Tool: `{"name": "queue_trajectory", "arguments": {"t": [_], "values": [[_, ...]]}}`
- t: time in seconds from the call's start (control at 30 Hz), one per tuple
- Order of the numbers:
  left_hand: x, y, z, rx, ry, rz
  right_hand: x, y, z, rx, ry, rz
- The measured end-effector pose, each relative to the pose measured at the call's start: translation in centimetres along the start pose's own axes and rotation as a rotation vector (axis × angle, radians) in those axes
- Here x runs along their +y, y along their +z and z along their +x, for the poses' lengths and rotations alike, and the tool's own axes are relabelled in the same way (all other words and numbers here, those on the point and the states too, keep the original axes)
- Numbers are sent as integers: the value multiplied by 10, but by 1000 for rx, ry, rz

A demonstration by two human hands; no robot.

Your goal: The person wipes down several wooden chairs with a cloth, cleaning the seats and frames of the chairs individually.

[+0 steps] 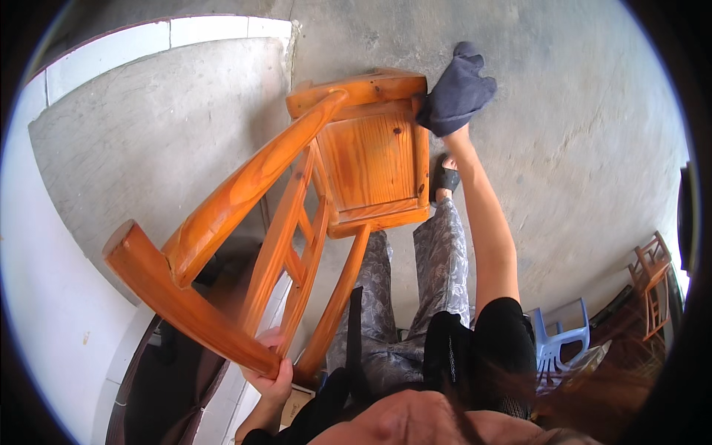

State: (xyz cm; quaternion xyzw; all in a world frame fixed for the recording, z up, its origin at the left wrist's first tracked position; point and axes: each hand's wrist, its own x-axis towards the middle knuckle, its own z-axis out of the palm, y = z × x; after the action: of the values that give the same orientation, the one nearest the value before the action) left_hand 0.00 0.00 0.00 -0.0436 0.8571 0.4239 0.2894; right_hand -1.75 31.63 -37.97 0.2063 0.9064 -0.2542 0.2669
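A varnished orange-brown wooden chair (371, 159) stands in front of me, its backrest leaning toward my left. My left hand (274, 371) is closed around the chair's curved top rail, near the end closest to me, with fingers and thumb on the wood. A dark grey-blue cloth (461, 89) covers my right hand up to the wrist, like a mitt. That covered hand (445, 119) is beside the far right corner of the seat, its cloth edge against or very near the wood. My right fingers are hidden under the cloth.
Grey concrete floor (578, 133) surrounds the chair. A low white-tiled wall edge (208, 30) runs along the left. At the lower right are a blue plastic chair (560, 337) and a small wooden chair (651, 274). My sandalled foot (446, 178) is right of the seat.
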Motion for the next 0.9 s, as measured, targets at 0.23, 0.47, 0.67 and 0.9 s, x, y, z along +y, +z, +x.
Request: {"name": "queue_trajectory", "arguments": {"t": [0.23,0.47,0.67,0.9], "values": [[-5,-6,15,-11,45,102,-78,92,71,703,-480,320],[-12,-12,7,-122,135,18,-62,85,3,621,133,236],[-12,-21,5,-12,36,56,-105,187,-116,50,-138,179],[-7,-21,9,-124,40,42,-155,95,8,527,-590,373]]}}
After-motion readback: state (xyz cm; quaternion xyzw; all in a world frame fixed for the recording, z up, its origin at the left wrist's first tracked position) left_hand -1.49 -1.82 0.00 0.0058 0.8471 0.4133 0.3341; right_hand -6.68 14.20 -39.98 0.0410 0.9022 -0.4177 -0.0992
